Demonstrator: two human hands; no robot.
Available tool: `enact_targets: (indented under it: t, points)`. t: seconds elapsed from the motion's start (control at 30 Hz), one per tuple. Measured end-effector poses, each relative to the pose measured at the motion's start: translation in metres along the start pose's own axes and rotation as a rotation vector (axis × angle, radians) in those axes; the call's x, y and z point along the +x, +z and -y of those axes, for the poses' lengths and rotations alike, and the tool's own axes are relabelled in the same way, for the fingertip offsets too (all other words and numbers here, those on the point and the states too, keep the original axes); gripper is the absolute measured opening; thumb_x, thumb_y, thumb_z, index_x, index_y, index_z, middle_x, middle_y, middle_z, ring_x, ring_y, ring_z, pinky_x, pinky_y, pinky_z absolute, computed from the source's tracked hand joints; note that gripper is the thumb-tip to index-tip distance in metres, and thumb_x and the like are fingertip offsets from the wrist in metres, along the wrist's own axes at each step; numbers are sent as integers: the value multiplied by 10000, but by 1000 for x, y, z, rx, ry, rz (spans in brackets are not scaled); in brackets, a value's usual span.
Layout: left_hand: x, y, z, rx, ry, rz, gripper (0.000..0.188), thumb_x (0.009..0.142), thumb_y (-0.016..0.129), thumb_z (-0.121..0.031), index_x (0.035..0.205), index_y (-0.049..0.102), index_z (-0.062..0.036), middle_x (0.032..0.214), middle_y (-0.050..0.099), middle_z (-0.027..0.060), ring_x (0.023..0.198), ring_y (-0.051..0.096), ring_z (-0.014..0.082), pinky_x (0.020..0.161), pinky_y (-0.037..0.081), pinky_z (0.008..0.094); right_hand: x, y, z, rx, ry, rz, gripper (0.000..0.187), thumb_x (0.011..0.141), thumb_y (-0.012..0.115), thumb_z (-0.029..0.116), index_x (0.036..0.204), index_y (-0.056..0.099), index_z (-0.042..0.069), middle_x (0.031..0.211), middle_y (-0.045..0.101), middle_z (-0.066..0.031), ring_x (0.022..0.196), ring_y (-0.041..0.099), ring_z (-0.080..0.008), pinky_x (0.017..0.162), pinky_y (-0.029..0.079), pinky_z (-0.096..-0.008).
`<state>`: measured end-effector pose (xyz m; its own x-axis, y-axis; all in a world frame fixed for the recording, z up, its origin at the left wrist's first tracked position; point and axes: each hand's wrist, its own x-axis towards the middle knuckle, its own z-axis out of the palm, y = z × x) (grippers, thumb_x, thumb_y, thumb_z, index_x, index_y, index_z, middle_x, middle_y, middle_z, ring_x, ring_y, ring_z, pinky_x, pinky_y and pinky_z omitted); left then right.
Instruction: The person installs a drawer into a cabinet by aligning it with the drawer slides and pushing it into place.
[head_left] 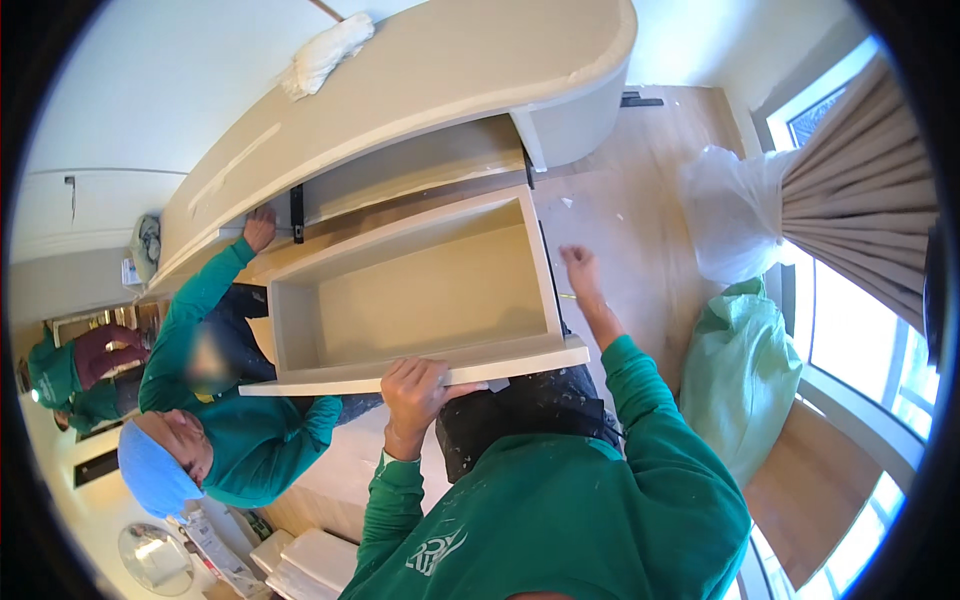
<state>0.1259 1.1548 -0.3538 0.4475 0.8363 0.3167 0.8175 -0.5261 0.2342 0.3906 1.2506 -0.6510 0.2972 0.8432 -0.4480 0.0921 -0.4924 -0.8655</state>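
Note:
A pale beige drawer without a lid lies in front of me, pulled clear of the long cabinet. My left hand is closed over the top edge of its front panel, thumb on the near face. Off the drawer's right side, my right hand hangs above the floor with its fingers curled in, and nothing shows in them. A dark slide rail runs along that side. On the left a co-worker in a green top has a hand at the cabinet opening, beside a black rail.
The curved cabinet spans the far side, a white cloth on top. To the right stand a green sack, a plastic-wrapped bundle and a brown curtain by the window. The co-worker's blue cap is close at left.

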Motion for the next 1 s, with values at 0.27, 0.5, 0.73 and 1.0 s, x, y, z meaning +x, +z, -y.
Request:
enact_targets:
  t: [0.27,0.5,0.73,1.0]
  points:
    - [-11,-1,-3,-31,-18,3,476,643,873,-466,716,581,-97,618,538,23,584,551,212,558,421,329,108,-16,151,-1027,-1382,232,304,927,544,98,1187,630,-34,1338,587,-157,1263,527,-329,968,508,-434]
    - [-13,-5,-15,1,-24,31,483,612,879,-475,728,595,-102,646,571,13,609,575,201,566,426,319,165,6,146,-1906,-1681,332,419,932,541,161,1296,614,-34,1415,550,-214,1360,472,-381,1196,299,-484]
    - [-13,-11,-9,12,-22,12,490,665,843,-499,696,556,-102,628,524,13,598,545,193,570,423,313,143,57,170,-2247,-1256,488,347,908,559,206,1182,712,59,1263,649,-165,1319,507,-350,1180,276,-504]
    - [-20,-7,-10,1,-42,38,497,651,849,-513,723,583,-98,633,552,18,599,558,198,572,424,317,147,12,169,-1644,-1627,709,186,859,594,169,995,691,87,1089,627,-95,1098,573,-280,1098,373,-461]
